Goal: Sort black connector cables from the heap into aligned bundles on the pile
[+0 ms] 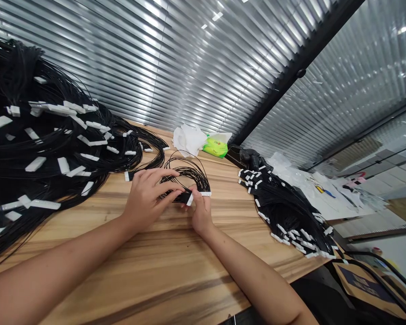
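Note:
A small looped bundle of thin black cables (188, 174) with white end tags lies on the wooden table (162, 266) in the middle. My left hand (148, 195) rests over the bundle's left side, fingers curled and pressing the strands down. My right hand (199, 211) pinches the bundle's gathered end, with a white tag (190, 199) at its fingertips.
A large heap of black cables with white tags (40, 144) fills the left. A second, tidier pile (287, 212) lies at the right edge. White tissue (188, 140) and a green packet (215, 146) sit at the back by the ribbed wall. Papers cover a lower surface at right.

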Action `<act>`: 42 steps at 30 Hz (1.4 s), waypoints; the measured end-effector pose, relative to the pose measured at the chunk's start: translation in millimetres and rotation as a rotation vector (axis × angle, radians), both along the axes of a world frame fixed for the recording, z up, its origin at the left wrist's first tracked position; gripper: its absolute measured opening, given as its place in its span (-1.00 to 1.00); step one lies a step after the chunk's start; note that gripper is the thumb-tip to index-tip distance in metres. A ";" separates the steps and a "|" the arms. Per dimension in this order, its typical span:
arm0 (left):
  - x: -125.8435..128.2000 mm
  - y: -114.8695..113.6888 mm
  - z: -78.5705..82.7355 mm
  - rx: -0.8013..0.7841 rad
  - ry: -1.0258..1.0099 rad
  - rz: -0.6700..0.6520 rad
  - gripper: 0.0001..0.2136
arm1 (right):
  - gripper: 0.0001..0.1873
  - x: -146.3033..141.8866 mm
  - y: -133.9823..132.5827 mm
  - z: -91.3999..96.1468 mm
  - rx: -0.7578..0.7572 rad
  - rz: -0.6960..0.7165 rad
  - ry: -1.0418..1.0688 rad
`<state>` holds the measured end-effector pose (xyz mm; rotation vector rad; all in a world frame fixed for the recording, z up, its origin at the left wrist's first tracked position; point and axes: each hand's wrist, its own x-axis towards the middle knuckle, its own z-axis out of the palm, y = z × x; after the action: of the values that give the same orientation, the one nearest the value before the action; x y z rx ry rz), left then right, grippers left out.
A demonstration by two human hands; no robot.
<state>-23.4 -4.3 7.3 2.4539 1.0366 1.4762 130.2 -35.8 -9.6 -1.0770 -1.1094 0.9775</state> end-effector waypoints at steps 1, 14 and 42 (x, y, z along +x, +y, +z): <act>0.1 0.0 0.0 -0.011 0.003 0.000 -0.84 | -0.61 0.4 0.3 -0.6 0.006 0.004 -0.005; 0.8 0.5 -2.5 -0.168 0.031 -0.025 -0.85 | -0.60 3.9 6.1 -11.0 -0.051 -0.030 0.015; 0.6 11.8 -4.9 -0.417 -0.231 -0.122 -0.82 | -0.74 -6.7 1.2 19.2 -0.069 0.228 0.431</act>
<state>-22.8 7.6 2.4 1.9720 1.0069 1.3102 123.5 -34.6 9.6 -0.7527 -0.8561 1.3635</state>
